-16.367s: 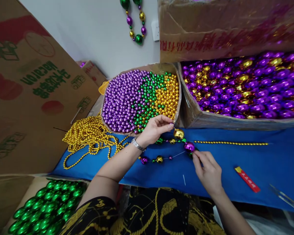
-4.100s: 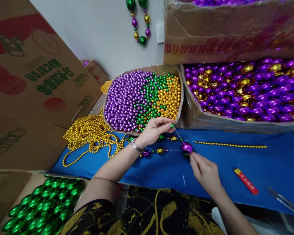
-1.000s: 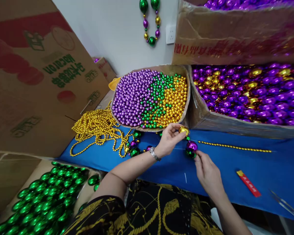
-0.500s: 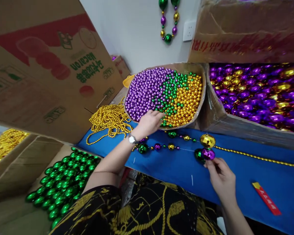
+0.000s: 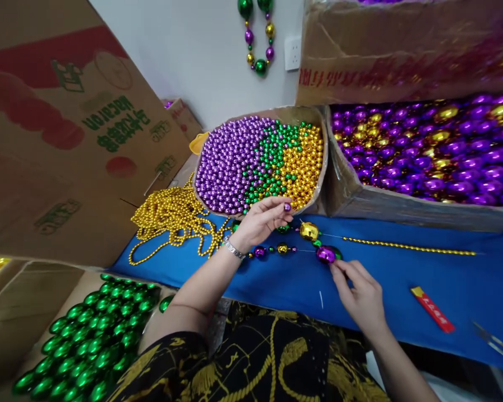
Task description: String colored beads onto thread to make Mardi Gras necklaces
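My left hand (image 5: 265, 222), with a metal-band watch at the wrist, pinches a small purple bead (image 5: 287, 207) at the front edge of the box of small beads. Lower right, my right hand (image 5: 360, 293) is closed at the end of a bead string, its fingertips against a large purple bead (image 5: 326, 254). A large gold bead (image 5: 309, 231), a small green bead (image 5: 317, 243) and a partly hidden dark green bead lie close by. Mixed beads on thread, including a gold bead (image 5: 282, 249), run leftward under my left wrist.
A box (image 5: 324, 162) holds small purple, green and gold beads. Right of it stands a carton (image 5: 360, 195) of large purple and gold beads. Gold bead strands (image 5: 163, 215), large green beads (image 5: 92, 335), a red-and-yellow packet (image 5: 432, 310) and tweezers-like metal tool (image 5: 497, 343) lie around the blue cloth (image 5: 385, 268).
My left hand has come out of the small-bead box with a small purple bead. My right hand stays at the large beads. The view has shifted to the right.
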Available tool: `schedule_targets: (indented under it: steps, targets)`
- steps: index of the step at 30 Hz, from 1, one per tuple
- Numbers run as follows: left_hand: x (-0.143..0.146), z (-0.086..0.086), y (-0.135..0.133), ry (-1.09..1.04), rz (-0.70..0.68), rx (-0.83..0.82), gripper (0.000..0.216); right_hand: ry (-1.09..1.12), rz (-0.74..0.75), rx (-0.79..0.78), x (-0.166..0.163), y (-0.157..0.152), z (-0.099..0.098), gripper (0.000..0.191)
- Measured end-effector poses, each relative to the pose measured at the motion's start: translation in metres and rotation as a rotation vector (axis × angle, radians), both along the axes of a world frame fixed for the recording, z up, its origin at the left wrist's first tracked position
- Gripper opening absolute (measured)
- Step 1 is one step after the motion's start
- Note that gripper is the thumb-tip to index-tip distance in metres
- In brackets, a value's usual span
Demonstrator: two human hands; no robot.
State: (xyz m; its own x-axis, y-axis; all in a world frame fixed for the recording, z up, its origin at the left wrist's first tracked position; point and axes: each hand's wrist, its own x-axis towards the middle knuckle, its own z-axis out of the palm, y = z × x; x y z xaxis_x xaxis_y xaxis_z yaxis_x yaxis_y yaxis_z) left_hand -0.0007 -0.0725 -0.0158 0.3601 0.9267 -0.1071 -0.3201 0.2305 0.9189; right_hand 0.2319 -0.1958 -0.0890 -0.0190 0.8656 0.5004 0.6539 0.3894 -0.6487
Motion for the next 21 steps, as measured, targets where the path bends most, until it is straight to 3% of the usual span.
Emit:
schedule_targets:
  steps: [3, 9, 17, 21]
  targets:
    - [0.020, -0.005, -0.006, -0.098, -0.018, -0.097, 0.025, -0.014, -0.007, 0.002, 0.003, -0.003, 0.002, 0.015]
    - [0.028, -0.011, -0.008, -0.078, -0.018, -0.061, 0.023, -0.032, -0.038, -0.004, 0.008, -0.006, 0.005, 0.015]
    - [0.029, -0.015, -0.008, 0.066, 0.006, 0.128, 0.022, -0.050, -0.038, 0.022, 0.010, -0.005, 0.006, 0.014]
    - [0.027, -0.009, -0.008, 0.239, 0.015, 0.342, 0.021, -0.071, -0.051, 0.019, 0.011, -0.006, 0.004, 0.016]
